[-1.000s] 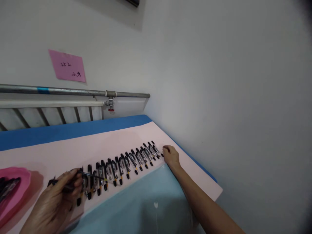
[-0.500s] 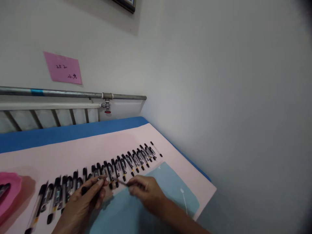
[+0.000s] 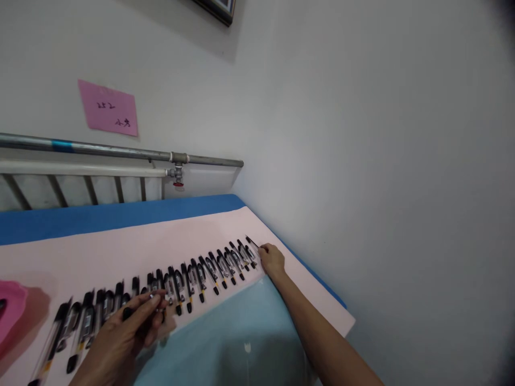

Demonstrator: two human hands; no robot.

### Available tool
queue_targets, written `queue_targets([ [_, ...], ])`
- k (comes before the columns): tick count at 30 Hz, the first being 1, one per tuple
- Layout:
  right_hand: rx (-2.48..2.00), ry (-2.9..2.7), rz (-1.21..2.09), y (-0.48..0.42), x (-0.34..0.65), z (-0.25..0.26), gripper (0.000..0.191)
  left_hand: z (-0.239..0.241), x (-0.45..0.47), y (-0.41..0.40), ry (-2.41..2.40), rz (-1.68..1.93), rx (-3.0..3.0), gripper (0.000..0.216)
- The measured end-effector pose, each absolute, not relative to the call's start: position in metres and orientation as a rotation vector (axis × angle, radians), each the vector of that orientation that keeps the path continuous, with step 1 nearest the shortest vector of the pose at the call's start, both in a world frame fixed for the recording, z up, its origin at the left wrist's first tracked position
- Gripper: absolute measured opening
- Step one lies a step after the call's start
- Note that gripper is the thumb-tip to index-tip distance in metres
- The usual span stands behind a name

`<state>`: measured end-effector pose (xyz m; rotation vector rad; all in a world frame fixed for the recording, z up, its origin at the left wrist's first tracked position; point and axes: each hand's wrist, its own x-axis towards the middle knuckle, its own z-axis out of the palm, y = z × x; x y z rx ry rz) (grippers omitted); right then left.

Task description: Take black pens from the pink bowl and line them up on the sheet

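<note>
A long row of black-capped clear pens (image 3: 193, 273) lies across a pink sheet (image 3: 132, 246). My right hand (image 3: 272, 261) is stretched out to the far right end of the row, its fingers pinched on the last pen (image 3: 252, 242). Near the row's left part, my left hand (image 3: 120, 335) is closed around a black pen (image 3: 139, 311), its fingertips touching the pens lying there. A pale blue sheet (image 3: 233, 338) lies below the row, under my right forearm.
A pink tray (image 3: 10, 311) sits at the left edge. The pink sheet lies on a blue surface (image 3: 100, 214) against a white wall, which closes in on the right. A metal pipe (image 3: 120, 153) with a red valve runs along the back wall under a pink note (image 3: 108, 107).
My right hand left my left hand near the middle of the row and reached out to the far right end, carrying a pen there. The left hand stayed with its pen.
</note>
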<state>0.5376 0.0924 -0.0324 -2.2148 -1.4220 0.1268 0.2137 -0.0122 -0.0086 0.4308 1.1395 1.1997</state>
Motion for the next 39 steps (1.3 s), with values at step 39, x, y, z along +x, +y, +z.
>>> queue_targets([
  [39,-1.994,-1.406,0.088,0.082,0.538,-0.029,0.031,-0.006,0.229,-0.017,1.173,1.123,0.375,0.019],
])
